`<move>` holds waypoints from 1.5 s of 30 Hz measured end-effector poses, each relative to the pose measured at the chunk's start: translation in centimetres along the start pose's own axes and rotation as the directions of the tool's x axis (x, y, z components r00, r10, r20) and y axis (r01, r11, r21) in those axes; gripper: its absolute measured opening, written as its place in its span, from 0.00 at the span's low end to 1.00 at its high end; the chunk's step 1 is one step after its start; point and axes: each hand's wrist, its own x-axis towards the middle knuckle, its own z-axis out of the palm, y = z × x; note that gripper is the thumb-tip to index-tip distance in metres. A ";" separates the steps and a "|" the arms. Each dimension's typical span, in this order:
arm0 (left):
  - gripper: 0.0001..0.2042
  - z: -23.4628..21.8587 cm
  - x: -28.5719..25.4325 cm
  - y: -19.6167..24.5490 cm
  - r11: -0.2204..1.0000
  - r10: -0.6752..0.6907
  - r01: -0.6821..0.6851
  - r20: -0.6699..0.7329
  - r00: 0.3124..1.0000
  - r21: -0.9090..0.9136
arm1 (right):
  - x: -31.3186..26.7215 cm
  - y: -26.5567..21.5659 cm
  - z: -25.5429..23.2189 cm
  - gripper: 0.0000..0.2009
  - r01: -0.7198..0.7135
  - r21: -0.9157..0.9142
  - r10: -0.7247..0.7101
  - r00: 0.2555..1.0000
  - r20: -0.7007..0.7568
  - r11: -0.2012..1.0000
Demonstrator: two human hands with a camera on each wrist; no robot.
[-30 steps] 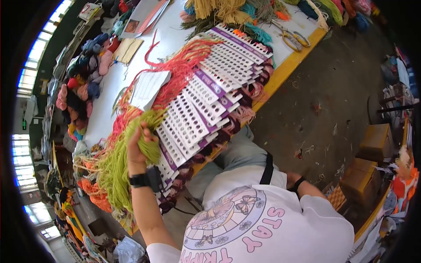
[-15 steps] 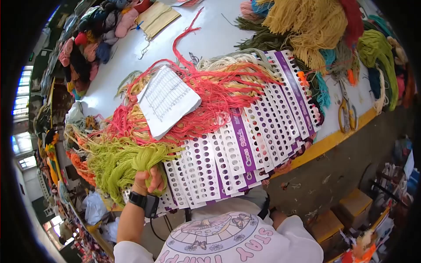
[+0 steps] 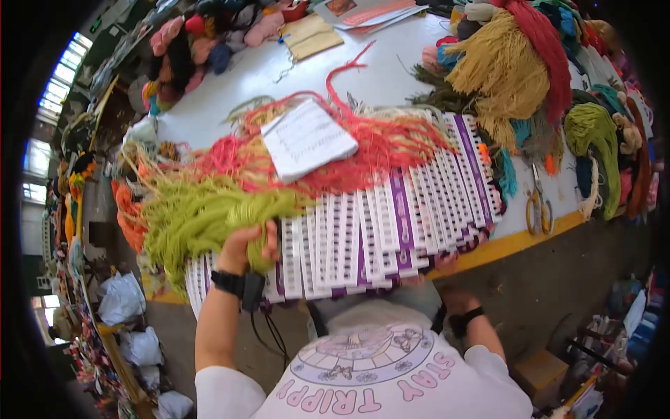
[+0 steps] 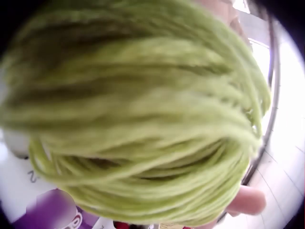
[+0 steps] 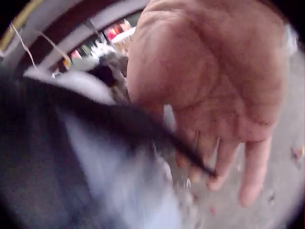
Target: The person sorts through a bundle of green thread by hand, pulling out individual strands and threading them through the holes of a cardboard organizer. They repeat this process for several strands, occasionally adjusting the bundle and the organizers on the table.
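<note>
My left hand (image 3: 246,248) grips a thick hank of lime-green yarn (image 3: 199,213) near the table's front left. In the left wrist view the hank (image 4: 143,109) fills most of the picture, with one fingertip (image 4: 249,200) showing beside it. Under and to the right of it lies a fanned row of white punched thread cards (image 3: 335,244) with purple bands. Coral-red thread (image 3: 401,143) spreads over the cards' far ends, and a sheet of written paper (image 3: 307,140) rests on it. Down at the person's side, my right hand (image 5: 212,86) hangs with straight fingers, holding nothing.
Scissors (image 3: 539,208) lie near the table's yellow front edge (image 3: 520,253) at the right. Beige yarn (image 3: 506,66) and a dark red hank (image 3: 541,49) are piled at the back right. A brown envelope (image 3: 310,36) lies at the back. Cardboard boxes (image 3: 541,373) stand on the floor.
The head view has swung round, so the table now lies more level across it. My left hand keeps its grip on the green yarn; the right arm stays low at the side.
</note>
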 end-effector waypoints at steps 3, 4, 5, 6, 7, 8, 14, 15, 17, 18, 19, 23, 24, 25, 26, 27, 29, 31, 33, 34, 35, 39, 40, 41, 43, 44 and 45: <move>0.12 4.4 0.8 2.2 0.988 0.040 -0.015 -0.168 0.985 0.151 | -5.4 -12.0 -11.8 0.13 0.039 -0.064 -0.022 0.968 0.251 0.997; 0.12 6.2 1.1 3.3 0.978 0.063 -0.010 -0.248 0.967 0.208 | -8.1 -19.6 -16.3 0.13 -0.077 -0.009 0.077 0.967 0.243 0.997; 0.11 7.8 1.1 4.3 0.955 0.181 -0.124 -0.197 0.964 0.271 | -9.1 -22.5 -18.7 0.12 0.127 0.172 -0.153 0.977 0.148 0.977; 0.11 9.0 1.1 5.3 0.919 0.282 -0.222 -0.152 0.947 0.326 | -10.0 -25.5 -21.1 0.11 0.342 0.314 -0.374 0.927 0.045 0.886; 0.12 9.7 1.5 6.4 0.898 0.326 -0.268 -0.118 0.938 0.350 | -8.9 -27.7 -22.7 0.11 0.367 0.335 -0.402 0.915 0.039 0.868; 0.12 10.3 1.9 7.5 0.872 0.370 -0.315 -0.082 0.926 0.374 | -7.0 -30.1 -24.1 0.11 0.394 0.356 -0.432 0.901 0.032 0.848; 0.15 15.6 4.1 7.6 0.888 0.422 -0.376 -0.147 0.895 0.265 | 11.4 -36.4 -21.7 0.18 0.373 -0.194 -0.404 0.901 -0.157 0.907; 0.15 15.8 4.0 6.6 0.893 0.396 -0.351 -0.122 0.910 0.281 | 12.3 -37.1 -21.7 0.17 0.269 -0.477 -0.489 0.759 -0.430 0.837; 0.16 15.3 4.1 4.4 0.914 0.381 -0.347 -0.150 0.912 0.210 | 11.3 -40.1 -20.7 0.14 0.483 -0.234 -0.517 0.613 -0.597 0.843; 0.17 14.8 4.3 3.5 0.922 0.386 -0.370 -0.200 0.901 0.113 | 9.3 -41.8 -19.5 0.11 0.553 0.138 -0.411 0.742 -0.530 0.822; 0.18 14.0 4.3 2.8 0.893 0.446 -0.425 -0.167 0.879 0.146 | 7.6 -42.9 -18.0 0.10 0.603 0.228 -0.423 0.737 -0.527 0.765; 0.22 13.4 3.9 1.2 0.906 0.396 -0.391 0.007 0.918 0.163 | 4.0 -45.6 -12.8 0.11 0.607 0.481 -0.469 0.794 -0.386 0.633; 0.22 13.6 3.8 0.8 0.895 0.402 -0.394 0.006 0.916 0.210 | 4.7 -45.3 -11.9 0.10 0.606 0.450 -0.448 0.792 -0.415 0.656; 0.22 13.8 3.8 0.5 0.881 0.410 -0.398 0.007 0.912 0.257 | 5.0 -45.2 -11.5 0.10 0.621 0.482 -0.447 0.782 -0.434 0.619; 0.23 13.9 3.7 0.3 0.864 0.419 -0.401 0.007 0.908 0.304 | 5.1 -45.1 -11.1 0.09 0.634 0.511 -0.446 0.772 -0.453 0.580; 0.22 14.1 3.3 0.2 0.855 0.428 -0.408 0.007 0.904 0.319 | 5.1 -45.0 -10.8 0.09 0.624 0.543 -0.418 0.781 -0.465 0.562; 0.22 13.8 2.8 0.2 0.860 0.411 -0.399 0.031 0.911 0.318 | 4.9 -44.6 -10.5 0.08 0.607 0.596 -0.363 0.794 -0.488 0.526; 0.21 13.6 2.6 0.1 0.858 0.413 -0.406 0.046 0.909 0.316 | 5.0 -44.3 -10.1 0.07 0.619 0.616 -0.354 0.785 -0.508 0.487; 0.20 13.5 2.7 -0.3 0.848 0.432 -0.423 0.046 0.901 0.318 | 5.0 -44.0 -9.7 0.06 0.642 0.626 -0.358 0.767 -0.533 0.442; 0.19 13.7 2.6 -0.5 0.851 0.443 -0.435 0.042 0.896 0.296 | 4.9 -43.9 -9.5 0.06 0.659 0.626 -0.367 0.752 -0.547 0.416; 0.18 13.9 2.4 -0.6 0.852 0.453 -0.446 0.039 0.890 0.274 | 4.8 -43.9 -9.3 0.06 0.676 0.625 -0.375 0.737 -0.563 0.390; 0.18 13.6 2.5 -1.2 0.823 0.470 -0.467 0.076 0.880 0.323 | 3.7 -43.9 -8.7 0.05 0.734 0.468 -0.429 0.672 -0.603 0.492; 0.18 13.4 2.5 -1.3 0.825 0.471 -0.466 0.065 0.880 0.321 | 3.8 -43.6 -8.5 0.05 0.767 0.395 -0.462 0.627 -0.627 0.506; 0.18 13.2 2.5 -1.3 0.826 0.473 -0.464 0.055 0.879 0.320 | 4.0 -43.4 -8.3 0.05 0.795 0.318 -0.495 0.580 -0.647 0.516; 0.18 13.2 2.4 -1.4 0.832 0.474 -0.467 0.054 0.879 0.300 | 4.7 -43.2 -8.1 0.05 0.833 0.240 -0.524 0.510 -0.682 0.498; 0.18 13.3 2.3 -1.3 0.837 0.472 -0.469 0.063 0.879 0.282 | 4.9 -43.2 -8.1 0.06 0.850 0.200 -0.539 0.473 -0.697 0.488; 0.18 13.3 2.1 -1.4 0.842 0.470 -0.470 0.070 0.880 0.264 | 4.8 -43.2 -7.9 0.05 0.842 0.211 -0.529 0.486 -0.695 0.497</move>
